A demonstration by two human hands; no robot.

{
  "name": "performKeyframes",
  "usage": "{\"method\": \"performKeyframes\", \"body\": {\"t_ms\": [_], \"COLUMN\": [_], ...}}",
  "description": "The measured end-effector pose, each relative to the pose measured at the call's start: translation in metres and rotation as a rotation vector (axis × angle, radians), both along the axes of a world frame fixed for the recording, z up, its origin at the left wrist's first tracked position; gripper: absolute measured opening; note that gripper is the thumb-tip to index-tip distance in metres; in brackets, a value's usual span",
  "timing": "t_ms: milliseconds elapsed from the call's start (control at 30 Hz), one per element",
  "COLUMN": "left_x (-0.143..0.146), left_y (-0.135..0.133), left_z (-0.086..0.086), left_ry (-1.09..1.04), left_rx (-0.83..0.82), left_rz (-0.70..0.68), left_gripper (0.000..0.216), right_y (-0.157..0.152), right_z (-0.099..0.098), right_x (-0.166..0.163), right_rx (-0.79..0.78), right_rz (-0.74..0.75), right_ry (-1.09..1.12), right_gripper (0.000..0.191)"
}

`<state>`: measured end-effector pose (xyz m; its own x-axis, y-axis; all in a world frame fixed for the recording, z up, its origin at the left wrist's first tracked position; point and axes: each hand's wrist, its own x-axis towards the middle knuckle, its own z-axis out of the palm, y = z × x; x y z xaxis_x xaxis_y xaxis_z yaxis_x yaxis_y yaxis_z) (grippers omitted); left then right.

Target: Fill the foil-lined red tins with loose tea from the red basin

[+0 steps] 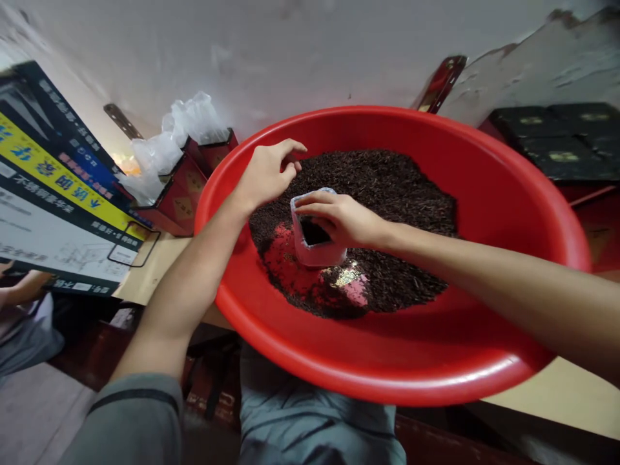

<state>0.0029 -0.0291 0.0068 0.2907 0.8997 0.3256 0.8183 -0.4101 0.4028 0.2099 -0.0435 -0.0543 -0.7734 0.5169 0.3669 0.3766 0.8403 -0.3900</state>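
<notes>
one wall (300, 58), one red basin (494, 206), two hands (265, 175) (356, 221)

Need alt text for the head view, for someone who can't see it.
The right hand reaches over the mouth of a translucent boxy plastic container in a wide red plastic basin of dark, loose, shredded material. The left hand, holding nothing, hovers over the basin's left side.

- Two bare hands: left grip (267, 173), right grip (352, 219).
- One red tub (387, 389) beneath both.
- One clear container (316, 256) at the right grip.
- Two bag-topped red boxes (183, 197), left of the left grip.
- One printed carton (72, 216), farther left.
- Four black packs (563, 157) over rightward, that I can see.
</notes>
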Motion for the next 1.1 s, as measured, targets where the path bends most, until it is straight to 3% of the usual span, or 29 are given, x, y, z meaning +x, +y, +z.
{"method": "performKeyframes", "body": {"t_ms": [133,233,433,533,633,733,867,1000,1100], "left_x": [0.012,0.023,0.025,0.017,0.014,0.022,0.049,0.081,0.092], "left_y": [-0.015,-0.025,-0.027,-0.024,-0.025,-0.025,-0.011,0.008,0.01], "left_z": [0.005,0.006,0.005,0.007,0.012,0.014,0.002,-0.014,-0.019], "left_ry": [0.036,0.08,0.145,0.123,0.134,0.284,0.681,0.918,1.007], "left_rx": [0.078,0.096,0.139,0.141,0.107,-0.076,-0.397,-0.502,-0.379], "left_rz": [0.049,0.01,0.023,0.079,0.057,-0.128,-0.385,-0.364,-0.252], "left_gripper": [0.043,0.039,0.034,0.037,0.034,0.023,0.016,0.023,0.023], "right_y": [0.021,0.036,0.03,0.024,0.025,0.035,0.053,0.065,0.07], "right_z": [0.014,0.024,0.026,0.026,0.03,0.035,0.032,0.024,0.021], "right_x": [0.018,0.035,0.032,0.023,0.026,0.04,0.059,0.067,0.07], "right_rx": [0.095,0.102,0.071,0.158,0.287,0.351,0.312,0.276,0.297], "right_rz": [-0.093,-0.145,0.035,0.107,0.063,-0.076,-0.248,-0.325,-0.327], "right_ry": [0.034,0.01,-0.003,-0.074,-0.233,-0.34,-0.328,-0.327,-0.316], "right_gripper": [0.042,0.037,0.03,0.026,0.021,0.022,0.025,0.025,0.028]}}
